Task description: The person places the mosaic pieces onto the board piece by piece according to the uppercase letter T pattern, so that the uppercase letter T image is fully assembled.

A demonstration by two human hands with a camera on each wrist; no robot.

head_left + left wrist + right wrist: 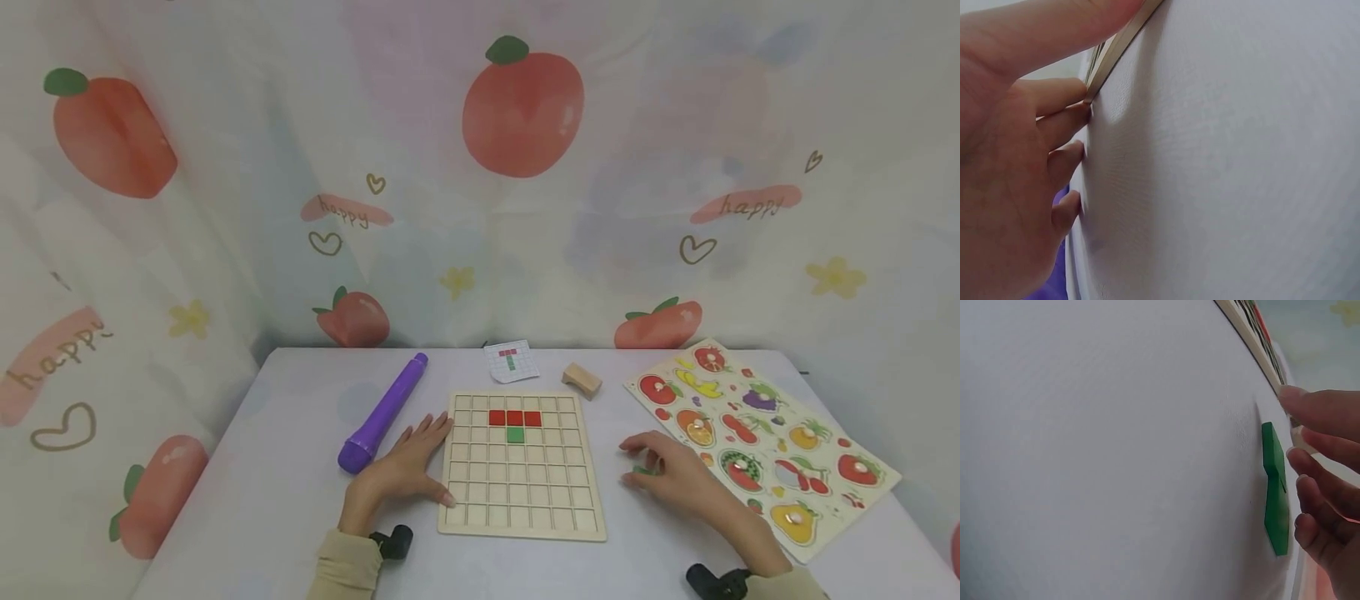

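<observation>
A wooden grid board (517, 492) lies on the white table, with three red tiles (514, 418) in a row and one green tile (515, 435) below the middle one. My left hand (401, 467) rests at the board's left edge, fingers spread and thumb touching its side. To the right of the board, my right hand (675, 475) hovers with loosely bent fingers over loose green tiles (1276, 506). Two of these lie on the table in the right wrist view, apart from the fingers. From the head view the hand mostly hides them.
A small card (512, 362) with a red and green T pattern lies behind the board. Beside it sits a wooden block (582, 380). A purple toy microphone (382, 412) lies at the left, and a fruit puzzle board (757, 450) at the right.
</observation>
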